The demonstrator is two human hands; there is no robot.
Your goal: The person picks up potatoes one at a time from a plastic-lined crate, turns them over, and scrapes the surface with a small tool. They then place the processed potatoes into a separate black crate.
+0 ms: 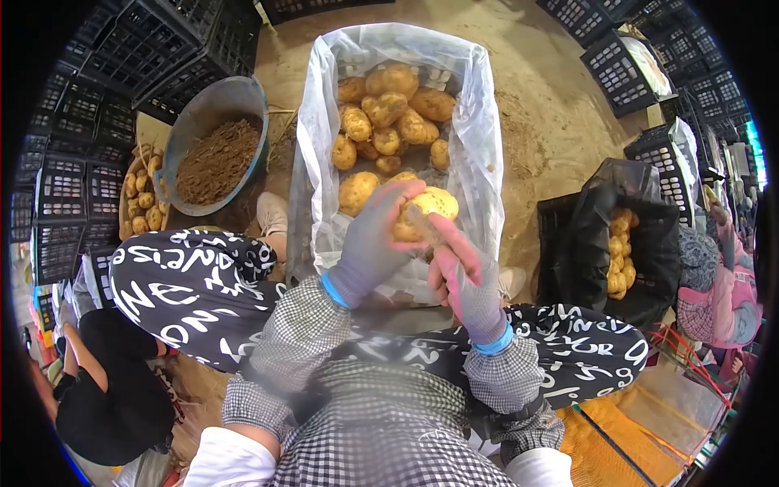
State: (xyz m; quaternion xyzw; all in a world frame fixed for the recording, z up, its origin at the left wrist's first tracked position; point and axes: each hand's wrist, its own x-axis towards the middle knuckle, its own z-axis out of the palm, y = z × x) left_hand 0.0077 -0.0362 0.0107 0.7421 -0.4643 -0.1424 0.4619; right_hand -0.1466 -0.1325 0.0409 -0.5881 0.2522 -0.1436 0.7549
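My left hand (376, 235), in a grey glove with pink fingers, is closed around a yellow potato (438, 203). My right hand (469, 280), gloved alike, is closed with its fingers curled and points at that potato. A flat brownish strip (425, 225) runs from the right fingers onto the potato's face; I cannot tell what it is. Both hands are over the near half of a crate lined with translucent white plastic (316, 122). Inside it, several soil-stained potatoes (385, 109) are heaped at the far end, and a paler potato (357, 192) lies beside my left hand.
Left of the crate stands a round tub (261, 101) with brown soil, near a box of potatoes (142, 199). On the right is a black-lined crate (560, 243) holding potatoes (621, 256). Black crates (154, 49) are stacked around. Other people (105, 390) sit at both sides.
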